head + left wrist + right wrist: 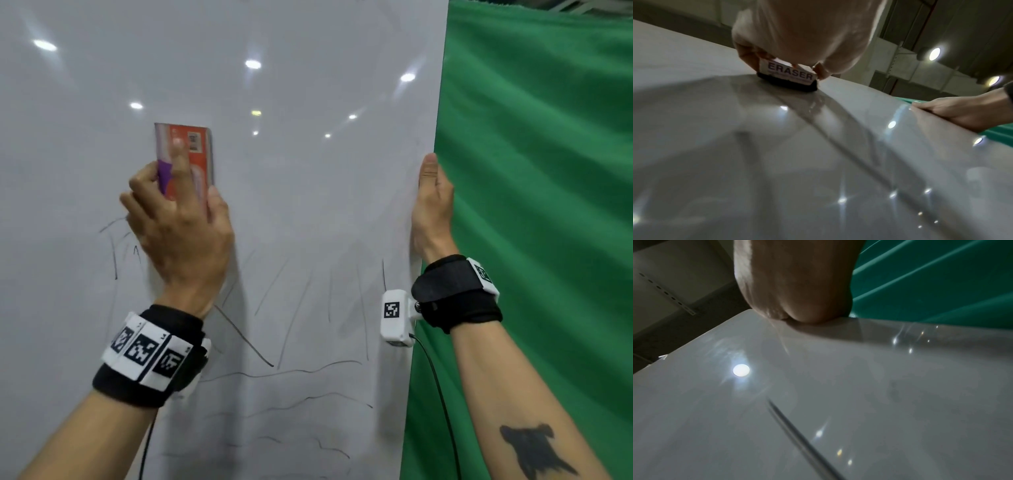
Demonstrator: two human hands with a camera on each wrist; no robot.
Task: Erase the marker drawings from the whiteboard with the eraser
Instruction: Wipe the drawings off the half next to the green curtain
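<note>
Whiteboard [308,171] under left hand's [181,233] "ERASER"-labelled eraser [787,75]

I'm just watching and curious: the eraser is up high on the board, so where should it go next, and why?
Probably a stroke downward. The left hand holds the eraser with its dark pad on a clean stretch of the whiteboard, while the marker lines that remain all lie lower. The right hand grips the board's right edge, seemingly steadying it.
</note>
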